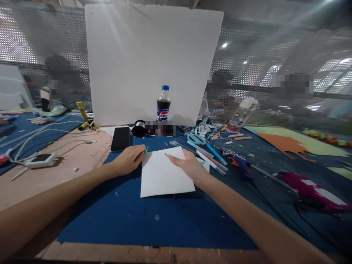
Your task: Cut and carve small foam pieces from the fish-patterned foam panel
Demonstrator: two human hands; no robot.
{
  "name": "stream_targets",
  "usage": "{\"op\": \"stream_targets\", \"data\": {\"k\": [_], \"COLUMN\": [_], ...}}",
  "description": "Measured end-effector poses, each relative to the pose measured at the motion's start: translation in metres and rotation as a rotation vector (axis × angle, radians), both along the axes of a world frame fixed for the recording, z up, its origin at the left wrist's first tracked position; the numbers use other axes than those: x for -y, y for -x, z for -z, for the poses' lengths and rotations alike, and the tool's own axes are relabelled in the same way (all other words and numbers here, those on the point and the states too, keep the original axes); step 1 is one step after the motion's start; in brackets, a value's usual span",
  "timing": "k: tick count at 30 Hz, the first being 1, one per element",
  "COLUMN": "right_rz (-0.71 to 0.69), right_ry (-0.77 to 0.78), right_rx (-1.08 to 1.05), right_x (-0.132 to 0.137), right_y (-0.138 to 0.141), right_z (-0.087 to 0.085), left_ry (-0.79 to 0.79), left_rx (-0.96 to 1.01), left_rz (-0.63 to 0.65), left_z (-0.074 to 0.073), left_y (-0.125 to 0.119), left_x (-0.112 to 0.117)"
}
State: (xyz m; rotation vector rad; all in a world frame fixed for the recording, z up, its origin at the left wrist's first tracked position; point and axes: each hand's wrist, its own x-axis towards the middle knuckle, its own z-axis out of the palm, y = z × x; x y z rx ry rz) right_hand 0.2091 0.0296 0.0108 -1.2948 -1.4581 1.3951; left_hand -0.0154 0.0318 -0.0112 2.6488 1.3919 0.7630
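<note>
A squarish white sheet (165, 179), paper or thin card, is held slightly tilted over the blue mat (132, 220). My right hand (187, 165) grips its right side, thumb on top and fingers hidden underneath. At the sheet's upper left corner, my left hand (130, 159) is closed with its fingers curled. A small teal tip (146, 149) shows at those fingertips; what it belongs to is hidden. Another white piece (204, 165) with a bluish mark peeks out beyond my right hand.
Markers (211, 161), blue scissors (195, 138) and paper scraps lie right of centre. A glue gun (242, 167) and a magenta tool (313, 190) are further right. Behind stand a cola bottle (164, 106) and a white board (148, 58). A phone (121, 138) lies left.
</note>
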Motion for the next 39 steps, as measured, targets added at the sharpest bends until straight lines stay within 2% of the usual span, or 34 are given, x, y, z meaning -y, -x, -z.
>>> {"op": "stream_targets", "data": {"k": [3,6,11,16,21,27,39], "right_rz": [-0.008,0.003,-0.006,-0.016,-0.001,0.014,0.016], "right_ry": [-0.015,-0.025,-0.045,-0.057,-0.080,-0.091,-0.147], "right_rx": [-0.005,0.012,-0.009,-0.016,-0.017,-0.003,0.030], "right_x": [0.000,0.000,0.000,0.002,0.005,0.005,0.005], "right_y": [-0.001,0.000,0.001,0.001,0.003,0.003,0.006], "right_z": [-0.001,-0.001,0.000,0.000,-0.002,0.000,0.000], "left_ry": [0.044,0.019,-0.003,-0.072,-0.138,-0.173,-0.195], "left_rx": [0.092,0.104,-0.071,-0.290,-0.325,-0.336,-0.282], "left_rz": [-0.042,-0.065,-0.119,-0.100,-0.018,0.147,0.297], "left_z": [0.000,-0.002,-0.005,-0.009,-0.011,-0.012,-0.009], "left_y": [0.005,0.007,0.000,-0.007,-0.006,-0.009,-0.012], "left_x": [-0.002,-0.002,0.002,0.006,0.008,0.011,0.015]}}
